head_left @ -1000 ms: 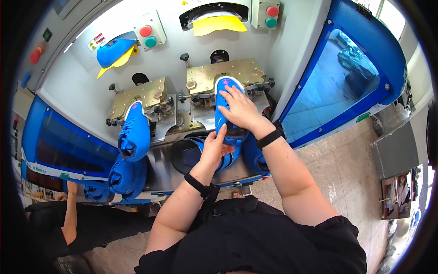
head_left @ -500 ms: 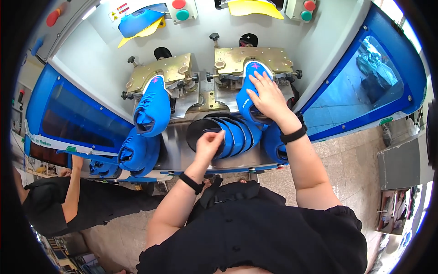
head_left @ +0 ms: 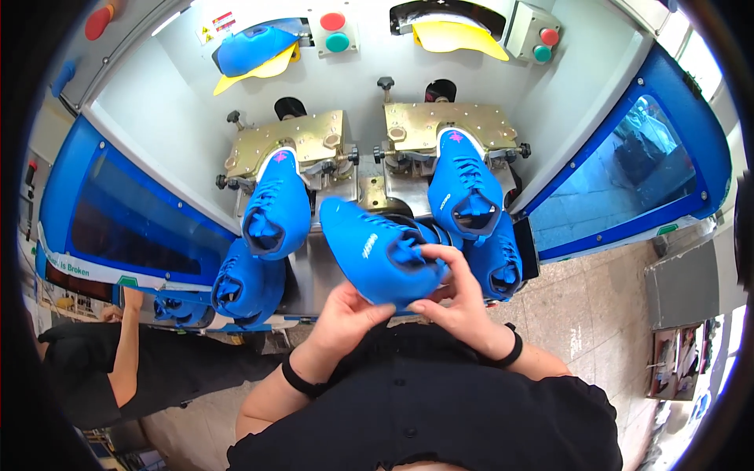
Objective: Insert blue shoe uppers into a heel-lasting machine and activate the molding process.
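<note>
A blue shoe upper point(head_left: 365, 247) with laces is held up in front of me, its toe toward the upper left and its collar by my right hand. My left hand point(head_left: 345, 320) pinches its lower edge. My right hand point(head_left: 462, 302) grips the heel, thumb on the edge and fingers at the collar. Behind it, one blue upper point(head_left: 275, 208) sits toe-first in the left clamp plate point(head_left: 302, 137), and another blue upper point(head_left: 467, 192) in the right clamp plate point(head_left: 452, 118). The nested uppers in the middle are mostly hidden by the held one.
More blue uppers point(head_left: 250, 279) lie stacked at the left, and another upper point(head_left: 499, 263) at the right. Blue window panels point(head_left: 613, 177) flank the machine. Red and green buttons point(head_left: 336, 31) sit on its back wall. A co-worker point(head_left: 149, 369) stands at the left.
My right hand has left the upper in the right clamp. My left hand has moved from the middle stack, and both hands now hold one upper in front of me. The view has shifted slightly.
</note>
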The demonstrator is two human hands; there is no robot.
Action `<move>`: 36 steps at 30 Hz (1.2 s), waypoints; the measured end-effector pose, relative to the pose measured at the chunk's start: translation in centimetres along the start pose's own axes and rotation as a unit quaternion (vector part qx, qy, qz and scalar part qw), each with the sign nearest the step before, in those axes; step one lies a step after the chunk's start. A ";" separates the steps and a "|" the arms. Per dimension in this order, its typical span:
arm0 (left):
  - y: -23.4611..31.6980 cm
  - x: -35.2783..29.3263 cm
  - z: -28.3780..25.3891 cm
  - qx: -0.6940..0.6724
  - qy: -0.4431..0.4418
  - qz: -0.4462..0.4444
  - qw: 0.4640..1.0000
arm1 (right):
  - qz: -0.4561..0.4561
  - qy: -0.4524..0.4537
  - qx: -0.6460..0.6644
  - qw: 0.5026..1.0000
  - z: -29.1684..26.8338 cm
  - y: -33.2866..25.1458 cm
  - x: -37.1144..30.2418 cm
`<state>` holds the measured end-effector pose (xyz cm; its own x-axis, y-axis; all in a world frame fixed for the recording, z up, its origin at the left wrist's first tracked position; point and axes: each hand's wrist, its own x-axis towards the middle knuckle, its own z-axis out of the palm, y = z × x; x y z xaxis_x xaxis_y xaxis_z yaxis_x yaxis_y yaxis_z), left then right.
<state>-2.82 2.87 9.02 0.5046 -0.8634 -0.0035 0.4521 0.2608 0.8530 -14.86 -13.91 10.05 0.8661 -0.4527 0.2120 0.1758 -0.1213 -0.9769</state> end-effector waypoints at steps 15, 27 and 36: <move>4.5 1.7 -4.0 0.063 -0.044 0.019 0.997 | -0.312 0.230 -0.432 0.814 -7.1 -10.4 10.9; 4.1 -2.0 -6.5 0.004 0.079 -0.043 0.996 | -0.236 0.239 -0.445 0.830 -13.0 -9.9 32.4; 3.6 -2.7 -6.8 0.021 0.134 -0.054 0.989 | -0.147 0.468 -0.381 0.783 -17.9 -1.5 31.8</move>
<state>2.40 9.11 8.53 0.6336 -0.7388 -0.2296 0.4860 0.1493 0.8611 4.09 -43.94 18.70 0.0547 -0.7130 0.6990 -0.3370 -0.6722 -0.6592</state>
